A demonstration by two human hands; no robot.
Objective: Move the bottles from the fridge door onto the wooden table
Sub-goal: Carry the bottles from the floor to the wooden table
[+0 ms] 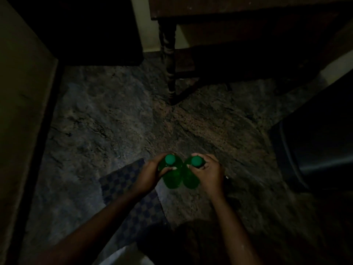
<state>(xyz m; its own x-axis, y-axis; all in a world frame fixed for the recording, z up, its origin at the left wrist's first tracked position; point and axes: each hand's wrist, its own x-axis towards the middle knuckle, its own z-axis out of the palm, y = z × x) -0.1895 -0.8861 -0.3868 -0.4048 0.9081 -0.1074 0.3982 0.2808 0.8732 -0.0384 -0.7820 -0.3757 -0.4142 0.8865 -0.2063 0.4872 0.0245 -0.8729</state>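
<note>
Each hand grips one green bottle by the neck, left hand and right hand side by side, carrying both upright toward the wooden bench well ahead.

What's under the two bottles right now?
Speckled stone floor and the corner of a checkered mat. Left hand and right hand each hold a green bottle above them; the bottles' bases are hidden.
</note>
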